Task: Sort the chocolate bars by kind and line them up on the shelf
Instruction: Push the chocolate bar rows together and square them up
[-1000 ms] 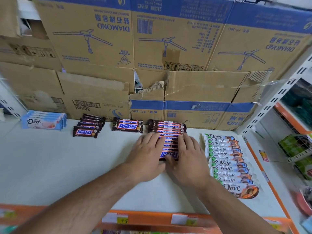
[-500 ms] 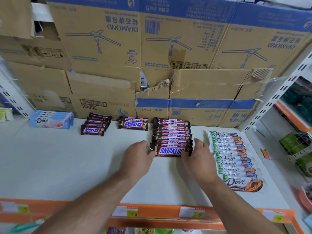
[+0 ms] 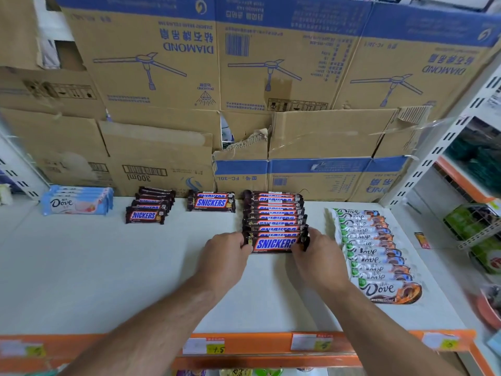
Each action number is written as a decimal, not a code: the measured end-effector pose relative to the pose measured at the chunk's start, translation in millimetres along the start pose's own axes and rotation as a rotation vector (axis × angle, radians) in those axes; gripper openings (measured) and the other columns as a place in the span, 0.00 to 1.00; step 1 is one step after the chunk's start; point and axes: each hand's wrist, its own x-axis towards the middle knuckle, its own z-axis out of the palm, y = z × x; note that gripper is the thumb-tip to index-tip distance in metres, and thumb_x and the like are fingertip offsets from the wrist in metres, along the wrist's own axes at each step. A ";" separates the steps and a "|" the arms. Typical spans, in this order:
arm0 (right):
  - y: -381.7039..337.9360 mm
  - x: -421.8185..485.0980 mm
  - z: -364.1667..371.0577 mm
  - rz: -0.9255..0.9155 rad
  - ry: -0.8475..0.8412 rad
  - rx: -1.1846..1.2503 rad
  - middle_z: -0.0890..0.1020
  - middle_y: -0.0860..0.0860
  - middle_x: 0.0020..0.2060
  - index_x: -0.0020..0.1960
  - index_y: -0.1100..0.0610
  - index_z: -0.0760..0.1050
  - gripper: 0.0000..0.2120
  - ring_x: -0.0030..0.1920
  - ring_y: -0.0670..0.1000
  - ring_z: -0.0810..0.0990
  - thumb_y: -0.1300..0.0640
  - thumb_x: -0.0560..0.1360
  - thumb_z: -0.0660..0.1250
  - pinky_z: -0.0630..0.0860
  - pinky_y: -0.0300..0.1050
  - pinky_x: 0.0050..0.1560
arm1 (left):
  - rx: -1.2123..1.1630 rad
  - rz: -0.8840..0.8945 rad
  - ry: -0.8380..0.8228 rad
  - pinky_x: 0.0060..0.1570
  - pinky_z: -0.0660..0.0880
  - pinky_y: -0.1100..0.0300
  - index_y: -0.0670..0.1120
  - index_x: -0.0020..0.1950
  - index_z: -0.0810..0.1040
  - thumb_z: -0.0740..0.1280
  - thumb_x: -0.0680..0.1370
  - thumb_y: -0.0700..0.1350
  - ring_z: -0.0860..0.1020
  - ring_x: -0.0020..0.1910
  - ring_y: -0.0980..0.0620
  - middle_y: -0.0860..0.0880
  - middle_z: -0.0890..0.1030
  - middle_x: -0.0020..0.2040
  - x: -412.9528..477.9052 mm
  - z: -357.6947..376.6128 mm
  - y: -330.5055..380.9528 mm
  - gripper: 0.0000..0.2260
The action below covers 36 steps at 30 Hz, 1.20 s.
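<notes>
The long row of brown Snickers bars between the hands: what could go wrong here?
The left hand and right hand grip only the front end of the overlapped brown Snickers row; it might buckle or fan sideways. The right hand is close to the white-and-orange Dove row and could nudge it.

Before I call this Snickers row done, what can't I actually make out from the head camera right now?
All in the head view:
- The long Snickers row: the bars overlap and only the front Snickers bar shows whole, so the count is unsure.
- The left hand and right hand hold that bar's ends; the hands themselves hide the contact underneath.
- The price tags: blurred, mostly unreadable.
- The goods at the bottom edge: cut off by the frame.
</notes>
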 end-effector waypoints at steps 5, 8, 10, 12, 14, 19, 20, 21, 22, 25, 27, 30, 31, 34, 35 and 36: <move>0.5 -0.7 -0.1 0.006 0.003 -0.024 0.82 0.49 0.36 0.45 0.52 0.75 0.01 0.34 0.53 0.76 0.56 0.73 0.66 0.62 0.43 0.31 | -0.006 -0.006 -0.009 0.30 0.69 0.57 0.50 0.32 0.65 0.68 0.75 0.52 0.73 0.32 0.46 0.49 0.78 0.32 0.3 -0.8 1.8 0.16; 2.5 -0.2 0.1 0.017 0.000 -0.001 0.82 0.48 0.35 0.45 0.52 0.75 0.01 0.30 0.49 0.70 0.56 0.74 0.66 0.63 0.44 0.29 | -0.002 0.014 -0.012 0.30 0.66 0.58 0.50 0.32 0.64 0.67 0.75 0.52 0.72 0.32 0.47 0.50 0.77 0.31 -0.5 0.1 2.1 0.17; 3.1 0.0 0.5 0.018 0.003 0.005 0.82 0.48 0.34 0.45 0.52 0.75 0.01 0.28 0.47 0.68 0.56 0.74 0.66 0.63 0.44 0.28 | -0.005 0.006 -0.010 0.30 0.67 0.57 0.50 0.31 0.63 0.68 0.75 0.52 0.72 0.32 0.47 0.51 0.74 0.30 -0.6 0.6 2.0 0.18; 3.1 0.3 0.3 0.015 0.002 0.001 0.82 0.48 0.34 0.45 0.52 0.75 0.00 0.28 0.46 0.68 0.57 0.74 0.66 0.63 0.44 0.29 | -0.024 0.002 0.003 0.30 0.66 0.57 0.50 0.30 0.62 0.69 0.74 0.51 0.71 0.31 0.47 0.52 0.70 0.27 0.1 1.5 1.0 0.19; 3.3 0.4 0.2 0.017 -0.004 -0.006 0.82 0.48 0.34 0.44 0.52 0.74 0.01 0.29 0.49 0.71 0.56 0.74 0.66 0.63 0.44 0.30 | -0.041 -0.002 0.006 0.29 0.66 0.58 0.50 0.29 0.63 0.70 0.74 0.52 0.72 0.31 0.48 0.54 0.70 0.27 0.4 1.2 -0.3 0.19; 5.1 -7.0 -3.8 -0.055 0.084 -0.134 0.78 0.53 0.47 0.54 0.54 0.73 0.12 0.47 0.57 0.77 0.52 0.72 0.68 0.69 0.45 0.35 | -0.005 0.041 0.100 0.38 0.74 0.56 0.51 0.46 0.74 0.71 0.72 0.55 0.76 0.41 0.51 0.54 0.77 0.42 -3.9 -7.3 1.9 0.11; 4.4 -10.5 -5.2 -0.124 0.131 -0.186 0.78 0.53 0.48 0.54 0.54 0.74 0.14 0.47 0.57 0.77 0.51 0.71 0.70 0.72 0.46 0.35 | 0.034 0.106 0.146 0.39 0.75 0.55 0.50 0.48 0.74 0.72 0.71 0.54 0.76 0.43 0.49 0.52 0.76 0.43 -6.0 -8.4 4.0 0.13; 3.1 -14.8 -5.9 -0.213 0.168 -0.224 0.78 0.53 0.46 0.51 0.54 0.75 0.12 0.46 0.57 0.77 0.52 0.70 0.70 0.73 0.47 0.36 | 0.066 0.189 0.188 0.41 0.75 0.54 0.49 0.49 0.75 0.73 0.70 0.53 0.76 0.45 0.48 0.51 0.77 0.45 -8.2 -9.9 8.2 0.14; 1.7 -19.5 -6.0 -0.299 0.166 -0.251 0.78 0.52 0.43 0.48 0.54 0.75 0.10 0.44 0.57 0.76 0.52 0.69 0.69 0.73 0.48 0.37 | 0.090 0.284 0.209 0.43 0.76 0.53 0.48 0.50 0.76 0.73 0.70 0.52 0.76 0.47 0.47 0.50 0.77 0.47 -10.2 -11.2 13.1 0.14; -0.4 -33.1 -5.2 -0.387 0.012 -0.301 0.78 0.47 0.43 0.48 0.52 0.76 0.10 0.47 0.55 0.74 0.49 0.70 0.62 0.73 0.53 0.45 | 0.178 0.494 0.078 0.54 0.73 0.52 0.50 0.60 0.77 0.69 0.71 0.54 0.73 0.59 0.48 0.51 0.77 0.58 -15.6 -12.4 29.0 0.19; -0.2 -39.4 -7.8 -0.373 -0.065 -0.337 0.78 0.46 0.51 0.55 0.51 0.76 0.17 0.53 0.53 0.74 0.47 0.69 0.61 0.73 0.52 0.51 | 0.233 0.549 -0.027 0.64 0.68 0.50 0.51 0.66 0.74 0.66 0.71 0.55 0.68 0.68 0.48 0.51 0.73 0.65 -16.2 -9.7 36.1 0.24; 1.3 -45.4 -17.7 -0.341 -0.062 -0.361 0.78 0.46 0.55 0.59 0.51 0.76 0.21 0.57 0.53 0.74 0.46 0.68 0.62 0.73 0.51 0.52 | 0.257 0.575 -0.104 0.71 0.57 0.50 0.52 0.71 0.70 0.65 0.72 0.57 0.61 0.73 0.47 0.50 0.68 0.72 -14.1 -5.9 44.8 0.27; 2.9 -45.8 -21.9 -0.333 -0.058 -0.377 0.78 0.46 0.55 0.59 0.51 0.76 0.21 0.57 0.53 0.74 0.46 0.68 0.63 0.73 0.50 0.51 | 0.271 0.589 -0.110 0.72 0.55 0.50 0.52 0.71 0.69 0.64 0.73 0.57 0.60 0.73 0.47 0.51 0.67 0.72 -13.1 -4.4 47.9 0.27; 12.4 -44.8 -34.0 -0.327 -0.077 -0.432 0.80 0.47 0.54 0.58 0.52 0.77 0.23 0.56 0.55 0.76 0.45 0.67 0.62 0.74 0.51 0.50 | 0.281 0.599 -0.125 0.72 0.52 0.52 0.52 0.71 0.69 0.64 0.73 0.58 0.59 0.73 0.47 0.51 0.67 0.72 -12.3 1.4 57.3 0.27; 15.7 -43.2 -38.2 -0.317 -0.090 -0.439 0.80 0.48 0.54 0.58 0.52 0.78 0.23 0.57 0.55 0.76 0.45 0.67 0.61 0.74 0.51 0.51 | 0.271 0.599 -0.124 0.71 0.53 0.53 0.52 0.70 0.69 0.64 0.73 0.58 0.60 0.72 0.47 0.52 0.68 0.70 -12.7 3.5 61.4 0.27; 19.1 -40.8 -43.1 -0.302 -0.103 -0.440 0.80 0.48 0.55 0.58 0.52 0.78 0.24 0.57 0.55 0.76 0.44 0.66 0.61 0.74 0.51 0.52 | 0.262 0.605 -0.121 0.70 0.53 0.54 0.52 0.69 0.70 0.64 0.72 0.58 0.62 0.71 0.48 0.52 0.70 0.69 -13.7 6.1 66.6 0.26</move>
